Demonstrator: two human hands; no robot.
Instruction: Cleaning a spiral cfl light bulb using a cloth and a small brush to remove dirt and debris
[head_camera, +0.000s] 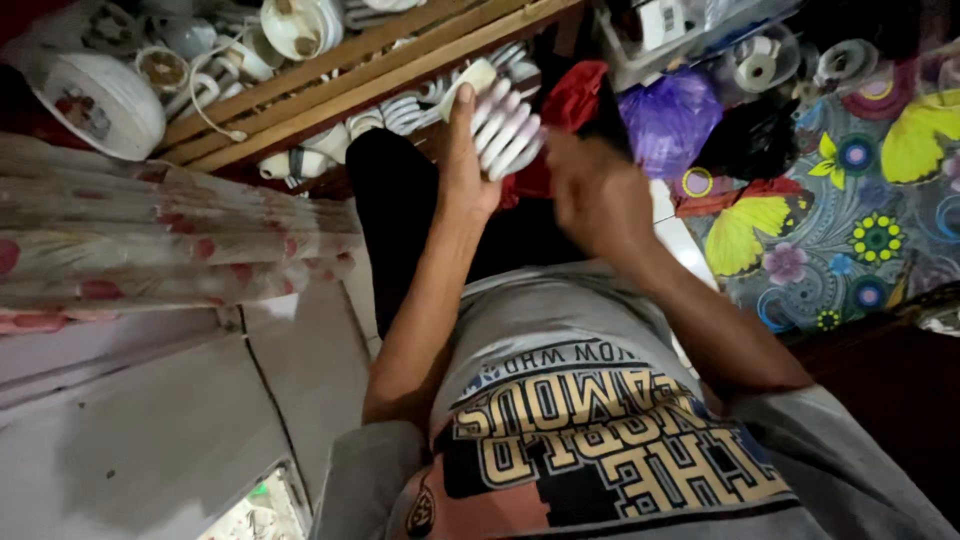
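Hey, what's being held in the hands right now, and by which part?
The left hand holds a white compact fluorescent bulb by its base end, tubes pointing away. The right hand is blurred beside it; whether it grips anything cannot be told.

Floor: pale grey slabs (150, 440) with dark seams, worn and smudged, filling the lower left.
Curtain: cream fabric with red flower print (150, 245), lying in folds along the left edge.
Shelf: wooden slats (330, 75) running slantwise across the top, stacked with white lamp parts and coiled cords.
Bowl: white dish with a red motif (95, 100), at the top left beside the slats.
Covering: dark cloth with bright butterflies and flowers (860, 210), spread at the right.
Bags: a purple plastic bag (668, 118) beside a black one, near the cloth.
Light: dim and warm, with deep shadow at the lower right.
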